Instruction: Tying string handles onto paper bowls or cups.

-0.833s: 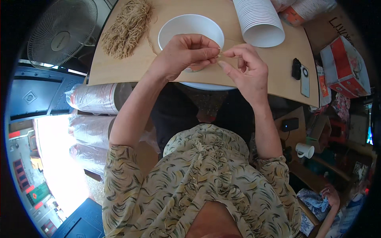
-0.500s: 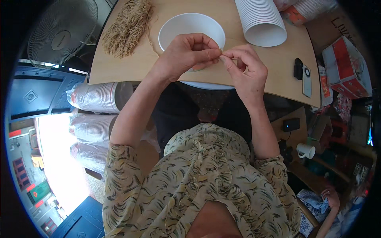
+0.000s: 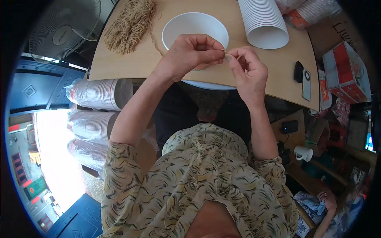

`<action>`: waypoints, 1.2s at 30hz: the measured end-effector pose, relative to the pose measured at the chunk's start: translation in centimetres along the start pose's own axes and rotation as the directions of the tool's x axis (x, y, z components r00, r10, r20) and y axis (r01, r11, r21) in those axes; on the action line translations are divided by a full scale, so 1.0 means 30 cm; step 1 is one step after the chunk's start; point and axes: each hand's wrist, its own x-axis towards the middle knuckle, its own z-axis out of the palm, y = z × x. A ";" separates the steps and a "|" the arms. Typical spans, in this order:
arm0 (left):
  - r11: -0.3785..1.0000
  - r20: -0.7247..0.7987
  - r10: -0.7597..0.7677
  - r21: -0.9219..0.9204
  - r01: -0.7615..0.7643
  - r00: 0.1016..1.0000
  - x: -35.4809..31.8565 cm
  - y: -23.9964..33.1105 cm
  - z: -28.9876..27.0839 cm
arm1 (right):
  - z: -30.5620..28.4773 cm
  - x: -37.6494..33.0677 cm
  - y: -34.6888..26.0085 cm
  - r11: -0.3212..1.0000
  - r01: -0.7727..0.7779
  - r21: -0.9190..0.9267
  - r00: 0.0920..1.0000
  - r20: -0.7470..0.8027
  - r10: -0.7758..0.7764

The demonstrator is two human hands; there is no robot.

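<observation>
My left hand (image 3: 194, 55) and my right hand (image 3: 249, 71) meet above the table's near edge, fingertips almost touching. Each is closed in a pinch on a thin tan strand (image 3: 226, 52), of which only a tiny bit shows between the fingers. At the far left of the table lies a loose bundle of tan, cord-like strands (image 3: 130, 27). One strand trails from it toward my left wrist and vanishes behind it. Behind my hands stands a wide white bowl or tub (image 3: 174, 29), partly covered by them. A small orange-red patch shows beneath my left fingers.
A stack of white paper tubs (image 3: 264, 20) lies on its side at the back right. Near the right edge are a phone (image 3: 306, 85) and a black case (image 3: 298, 71). Bagged tub stacks (image 3: 97, 94) and a fan (image 3: 62, 35) stand left. Another person's hand (image 3: 328, 199) shows lower right.
My fingertips have shifted slightly right and remain pinched together. The whole view has moved a little; the things on the table look unchanged.
</observation>
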 end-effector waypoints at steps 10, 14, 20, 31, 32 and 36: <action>1.000 -0.037 0.010 -0.026 -0.011 0.999 -0.009 -0.007 0.007 | -0.043 0.030 0.015 0.849 -0.440 0.293 0.896 0.201 0.395; 0.999 -0.049 0.005 -0.041 -0.007 0.999 -0.008 -0.006 0.013 | -0.042 0.029 0.035 0.813 -0.444 0.376 0.894 0.245 0.375; 0.997 -0.044 -0.001 -0.073 -0.002 0.999 -0.005 -0.014 -0.001 | -0.033 0.017 0.013 0.909 -0.290 0.298 0.956 0.139 0.260; 0.999 -0.051 -0.002 -0.042 0.000 0.999 -0.009 -0.014 0.008 | -0.026 0.000 -0.002 0.984 -0.158 0.085 0.984 0.091 0.151; 0.999 -0.051 -0.001 -0.042 -0.001 0.999 -0.010 -0.013 0.009 | -0.029 -0.001 0.002 0.991 -0.124 0.050 0.988 0.101 0.119; 0.998 -0.049 -0.035 -0.062 0.031 0.998 -0.011 -0.005 0.005 | -0.021 -0.004 -0.011 0.989 -0.147 0.018 0.985 0.097 0.144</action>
